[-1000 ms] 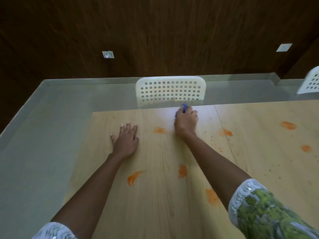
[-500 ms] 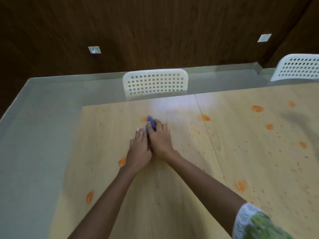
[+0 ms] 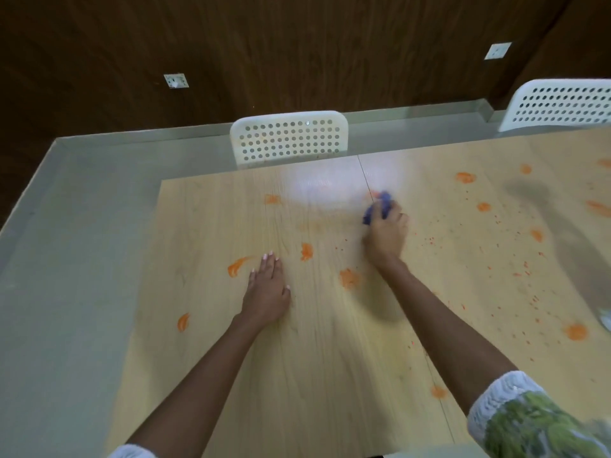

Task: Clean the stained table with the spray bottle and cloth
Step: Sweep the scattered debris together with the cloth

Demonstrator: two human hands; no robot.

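Note:
The light wooden table [image 3: 317, 358] carries several orange stains, among them a smear [image 3: 238, 266], a blotch [image 3: 306, 251] and another [image 3: 348, 278]. My right hand [image 3: 385, 236] grips a bunched blue cloth [image 3: 380, 206] and presses it on the table near the far edge, by a seam in the top. My left hand [image 3: 267, 292] lies flat on the wood, fingers straight, beside the orange smear. A blurred pale object at the right edge [image 3: 605, 317] may be the spray bottle; I cannot tell.
A white perforated chair [image 3: 289, 138] stands behind the table's far edge, and a second one [image 3: 562, 104] at the far right. Grey floor runs along the left. A dark wood wall with sockets closes the back. Orange speckles cover the right half.
My right hand has swept the cloth to the right across the far part of the table. My left hand has drawn back toward me and apart from the right, settling flat.

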